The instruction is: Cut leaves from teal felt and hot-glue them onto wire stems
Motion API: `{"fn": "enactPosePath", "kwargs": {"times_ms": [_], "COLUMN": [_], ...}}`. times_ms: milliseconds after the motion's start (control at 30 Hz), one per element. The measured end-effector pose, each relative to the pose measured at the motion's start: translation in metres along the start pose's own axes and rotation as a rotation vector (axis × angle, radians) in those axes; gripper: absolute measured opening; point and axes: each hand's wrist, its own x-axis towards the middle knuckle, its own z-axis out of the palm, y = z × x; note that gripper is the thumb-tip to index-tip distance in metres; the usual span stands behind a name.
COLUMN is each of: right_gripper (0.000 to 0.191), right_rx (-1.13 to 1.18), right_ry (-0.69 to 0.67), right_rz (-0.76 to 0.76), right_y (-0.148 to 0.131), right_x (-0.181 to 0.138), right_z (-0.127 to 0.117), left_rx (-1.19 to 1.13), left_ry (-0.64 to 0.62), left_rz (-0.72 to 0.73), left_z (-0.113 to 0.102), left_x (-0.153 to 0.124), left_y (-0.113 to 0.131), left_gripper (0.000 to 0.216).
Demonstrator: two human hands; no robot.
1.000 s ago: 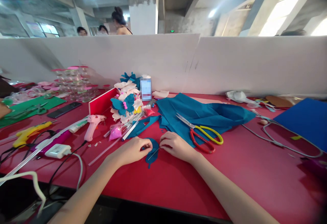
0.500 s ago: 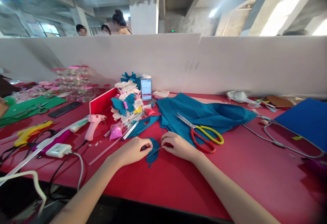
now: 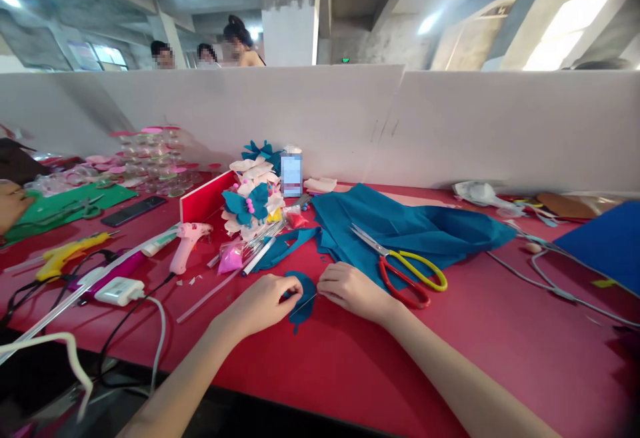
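A small teal felt piece (image 3: 304, 297) lies on the red table (image 3: 360, 358) between my hands. My left hand (image 3: 263, 305) is curled, its fingertips pinched on the left edge of that piece. My right hand (image 3: 350, 288) is closed beside the piece's right edge and pinches a thin silver wire (image 3: 303, 304) that slants across the felt. Just behind my right hand lies a large teal felt sheet (image 3: 400, 225) with red-and-yellow-handled scissors (image 3: 403, 267) on it.
A pink glue gun (image 3: 186, 243), a yellow glue gun (image 3: 63, 257), a white power adapter with cables (image 3: 120, 290) and a phone (image 3: 134, 211) lie at left. Felt flowers (image 3: 250, 201) stand behind. A blue sheet (image 3: 607, 241) and grey cable (image 3: 550, 271) lie right. Another person's hand (image 3: 10, 205) shows far left.
My hands stayed on the small felt piece with only slight finger movement on the wire. The camera view shifted a little, so everything sits slightly further right in the picture.
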Motion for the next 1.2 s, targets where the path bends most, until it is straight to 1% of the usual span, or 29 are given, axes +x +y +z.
{"fn": "enactPosePath", "kwargs": {"times_ms": [100,233,400,500,600,800,900,1033,1200], "right_gripper": [0.024,0.024,0.02,0.018,0.019,0.021,0.02,0.021,0.027], "right_rx": [0.0,0.006,0.082,0.127,0.168,0.208,0.211,0.193,0.149], "right_ry": [0.003,0.001,0.023,0.031,0.041,0.02,0.016,0.037,0.069], "right_rz": [-0.012,0.0,0.086,0.138,0.156,0.099,0.094,0.104,0.064], "right_y": [-0.001,-0.001,0.004,0.005,0.002,-0.002,-0.001,-0.001,-0.003], "right_x": [0.0,0.001,-0.003,-0.008,-0.009,-0.002,0.0,-0.002,-0.007], "right_z": [0.0,-0.001,-0.003,-0.005,-0.005,-0.001,0.001,0.002,0.003], "left_rx": [-0.016,-0.028,-0.081,-0.104,-0.108,-0.111,-0.11,-0.104,-0.084], "left_ry": [0.005,0.007,-0.028,-0.022,-0.015,-0.01,-0.021,-0.028,-0.023], "left_rz": [-0.031,-0.099,-0.155,-0.18,-0.191,-0.208,-0.207,-0.213,-0.229], "left_z": [0.004,0.006,0.004,0.005,0.007,0.009,0.007,0.006,0.007], "left_x": [0.0,0.001,0.007,0.01,0.01,0.01,0.011,0.012,0.011], "left_y": [-0.004,-0.007,-0.001,0.001,0.0,-0.001,0.0,0.003,0.005], "left_gripper": [0.016,0.018,0.012,0.013,0.015,0.014,0.016,0.016,0.015]}}
